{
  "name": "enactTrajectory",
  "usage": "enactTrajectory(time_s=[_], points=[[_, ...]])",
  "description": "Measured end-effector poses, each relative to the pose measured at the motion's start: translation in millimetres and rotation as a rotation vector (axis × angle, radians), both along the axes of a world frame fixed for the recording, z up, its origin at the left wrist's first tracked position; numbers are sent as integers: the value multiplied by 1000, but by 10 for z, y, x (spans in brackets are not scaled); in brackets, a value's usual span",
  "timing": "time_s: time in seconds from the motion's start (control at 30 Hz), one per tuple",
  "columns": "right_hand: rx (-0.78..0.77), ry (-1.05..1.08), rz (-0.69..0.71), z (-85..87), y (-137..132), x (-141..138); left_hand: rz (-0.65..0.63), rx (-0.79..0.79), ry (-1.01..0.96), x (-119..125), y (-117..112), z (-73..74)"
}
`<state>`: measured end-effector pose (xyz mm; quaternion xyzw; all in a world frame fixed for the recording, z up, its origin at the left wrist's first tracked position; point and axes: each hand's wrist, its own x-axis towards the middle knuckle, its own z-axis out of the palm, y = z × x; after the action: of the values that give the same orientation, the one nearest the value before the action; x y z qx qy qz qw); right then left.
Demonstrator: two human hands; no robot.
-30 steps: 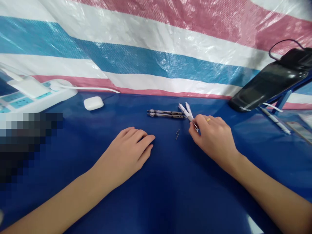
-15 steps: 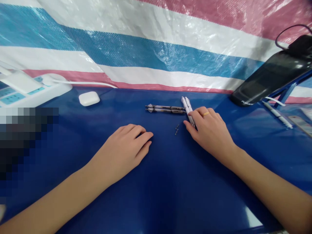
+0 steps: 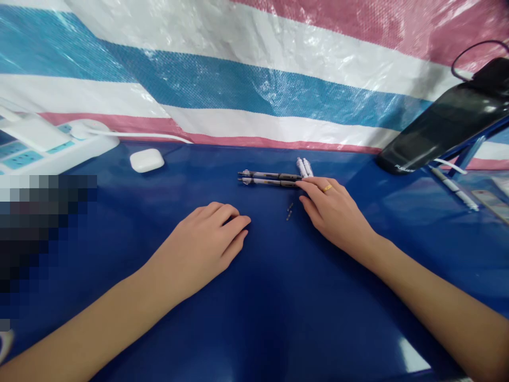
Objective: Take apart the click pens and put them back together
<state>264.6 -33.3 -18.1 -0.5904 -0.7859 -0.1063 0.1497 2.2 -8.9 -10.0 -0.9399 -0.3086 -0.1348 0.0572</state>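
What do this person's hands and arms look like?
Both the left hand and the right hand are bare, without gloves, and the forearms show no sleeves. A gold-coloured ring circles one finger of the right hand; no watch or bracelet shows.

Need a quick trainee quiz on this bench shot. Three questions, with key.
1. True or false: the gold ring is on the right hand.
2. How do the two dark-trimmed pens lie on the blue sheet?
A) Flat, side by side
B) Upright in a cup
C) Gripped in the left hand
3. What white object lies on the blue sheet between the power strip and the pens?

Key: 1 true; 2 A; 3 a white earbud case.
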Motion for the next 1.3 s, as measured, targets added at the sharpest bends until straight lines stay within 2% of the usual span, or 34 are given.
enactTrajectory(time_s=[0.8, 1.3], points=[[-23, -33, 73, -14, -26, -32, 5, -9, 15, 22, 4, 14], [-20, -14, 65, -1, 18, -6, 4, -7, 4, 24, 19, -8]])
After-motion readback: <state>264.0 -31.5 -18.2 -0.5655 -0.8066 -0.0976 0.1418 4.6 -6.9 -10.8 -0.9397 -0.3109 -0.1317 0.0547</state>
